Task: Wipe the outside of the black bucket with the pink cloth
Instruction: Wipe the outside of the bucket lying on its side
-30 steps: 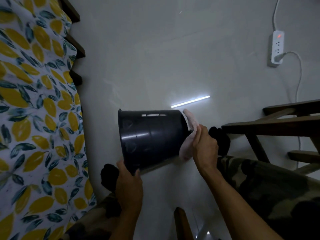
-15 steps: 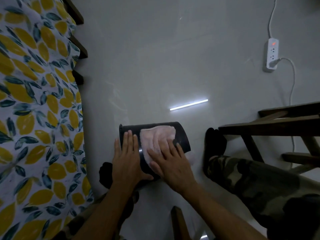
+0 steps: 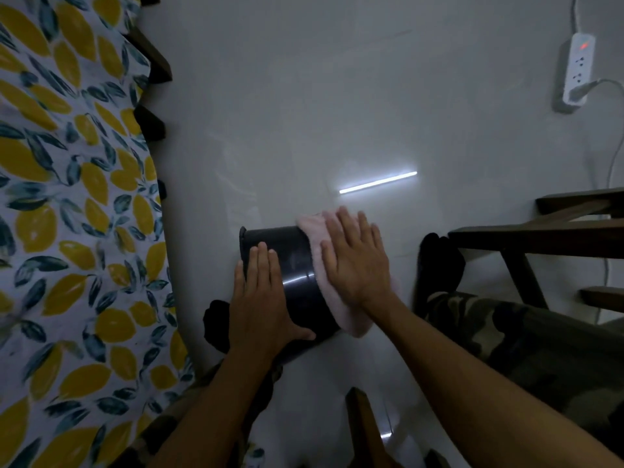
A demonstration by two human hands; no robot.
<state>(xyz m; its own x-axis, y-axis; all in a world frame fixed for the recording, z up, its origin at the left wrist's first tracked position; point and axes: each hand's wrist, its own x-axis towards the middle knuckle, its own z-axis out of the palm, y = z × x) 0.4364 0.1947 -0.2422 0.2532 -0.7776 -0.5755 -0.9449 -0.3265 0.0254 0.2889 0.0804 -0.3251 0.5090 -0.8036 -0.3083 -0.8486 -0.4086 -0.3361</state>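
The black bucket (image 3: pixel 293 265) lies on its side on the pale floor between my legs, rim to the left. My left hand (image 3: pixel 261 302) rests flat on its side near the rim, fingers together, thumb under the lower edge. The pink cloth (image 3: pixel 315 231) is draped over the bucket's right end. My right hand (image 3: pixel 354 261) presses flat on the cloth with fingers spread. Much of the bucket's base end is hidden under the cloth and hand.
A mattress (image 3: pixel 67 197) with a lemon-print sheet runs along the left. Dark wooden furniture (image 3: pixel 540 234) stands at the right, and a wooden leg (image 3: pixel 363 423) rises near the bottom centre. A white power strip (image 3: pixel 577 69) lies at the far right. My legs in camouflage trousers (image 3: pixel 523 339) flank the bucket.
My right hand has slid the pink cloth from the middle of the bucket's side to its right end. My left hand has stayed on the side near the rim.
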